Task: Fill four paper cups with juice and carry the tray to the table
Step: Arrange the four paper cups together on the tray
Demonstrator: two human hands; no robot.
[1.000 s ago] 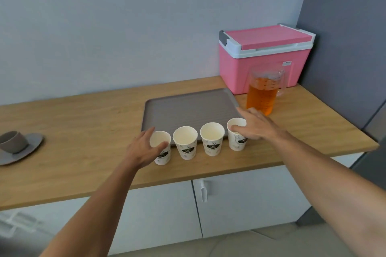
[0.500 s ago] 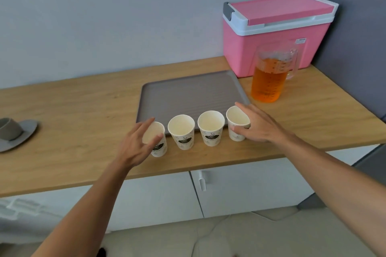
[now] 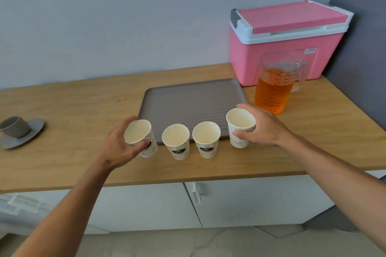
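Observation:
A row of white paper cups stands along the front of a grey tray (image 3: 188,100) on the wooden counter. My left hand (image 3: 119,148) grips the leftmost cup (image 3: 140,134), which is tilted to the left and raised a little. My right hand (image 3: 261,129) wraps the rightmost cup (image 3: 240,126), which looks lifted slightly off the counter. Two middle cups (image 3: 176,141) (image 3: 206,139) stand upright and untouched. All the cups look empty inside. A clear jug of orange juice (image 3: 273,92) stands to the right of the tray.
A pink cooler box (image 3: 286,41) sits behind the jug against the wall. A grey cup on a saucer (image 3: 17,130) rests at the far left of the counter (image 3: 62,110). White cabinet doors lie below the counter edge. A dark wall bounds the right side.
Both hands have closed around the two end cups. The left cup has tipped and risen; the right cup has lifted a little. The view has shifted left and down.

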